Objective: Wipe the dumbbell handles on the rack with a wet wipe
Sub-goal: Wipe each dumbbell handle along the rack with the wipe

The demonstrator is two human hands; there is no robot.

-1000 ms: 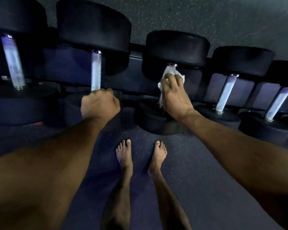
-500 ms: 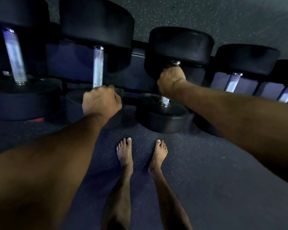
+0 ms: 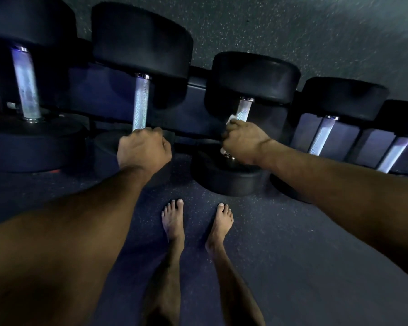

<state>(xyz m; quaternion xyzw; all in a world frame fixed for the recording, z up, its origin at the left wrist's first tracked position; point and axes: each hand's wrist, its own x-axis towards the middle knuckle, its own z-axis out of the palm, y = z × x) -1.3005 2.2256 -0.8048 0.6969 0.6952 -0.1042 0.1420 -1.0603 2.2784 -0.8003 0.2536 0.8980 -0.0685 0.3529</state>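
Observation:
Several black dumbbells with metal handles lie side by side on a low dark rack (image 3: 198,83). My right hand (image 3: 245,142) is curled round the lower part of the third dumbbell's handle (image 3: 243,110), with a white wet wipe (image 3: 232,118) showing above my fingers. My left hand (image 3: 143,149) grips the near end of the second dumbbell's handle (image 3: 140,102). Most of the wipe is hidden inside my right fist.
More dumbbell handles stand to the far left (image 3: 25,85) and to the right (image 3: 322,135), (image 3: 393,154). My bare feet (image 3: 174,220) stand on the speckled rubber floor (image 3: 292,255) just in front of the rack.
My right hand with the wipe has slid down the third handle from its top end toward the near head. My left hand has stayed on the second handle.

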